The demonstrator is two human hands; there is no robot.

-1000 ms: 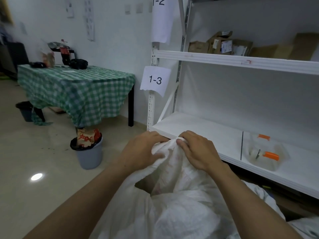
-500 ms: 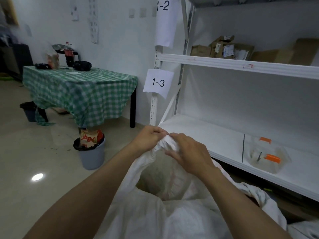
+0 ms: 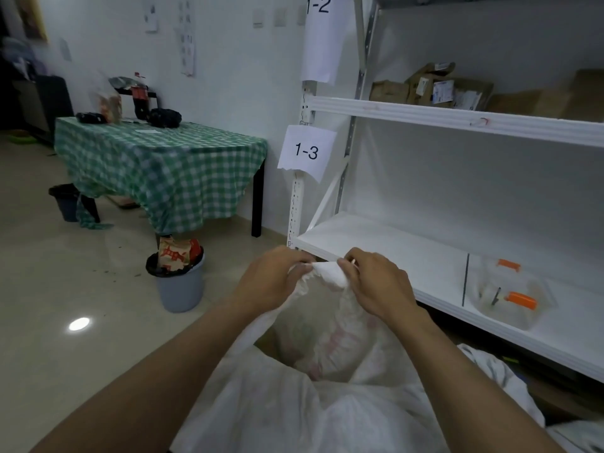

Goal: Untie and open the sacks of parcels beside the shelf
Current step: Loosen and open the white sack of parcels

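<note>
white woven sack (image 3: 327, 403) low in the middle, slumped on the floor (image 3: 49, 289) right in front of the shelf (image 3: 408, 253). top edge gathered into a small white twist, lifted above the rest. faint red print on the fabric just under it, and a shadowed hollow where the cloth gapes.

left hand (image 3: 271, 282) clamped on the left side of the twist, fingers curled round the fabric. right hand (image 3: 376, 286) pinching the right side, fingertips curled over it. something thin and pale at those fingertips, too small to tell. hands close together, only the twist between them. bare forearms reaching in from the bottom corners.

more white cloth (image 3: 490, 367) bunched at the right, below the lowest board; cannot tell whether another sack.

on that white board, to the right, a clear box (image 3: 510, 295) with orange parts inside. on the upright, a paper 1-3 label (image 3: 306, 151), and higher up a 1-2 label (image 3: 318, 37). brown parcels (image 3: 434, 88) on the board above.

left of the hands, a grey bin (image 3: 179, 286) with a black liner, a red-and-tan paper bag poking out. behind it, against the wall, a table (image 3: 157, 161) under a green checked cloth, dark blurred things on top. by its far leg, a dark bin (image 3: 65, 201). bright spot of light on the pale floor at the left.
</note>
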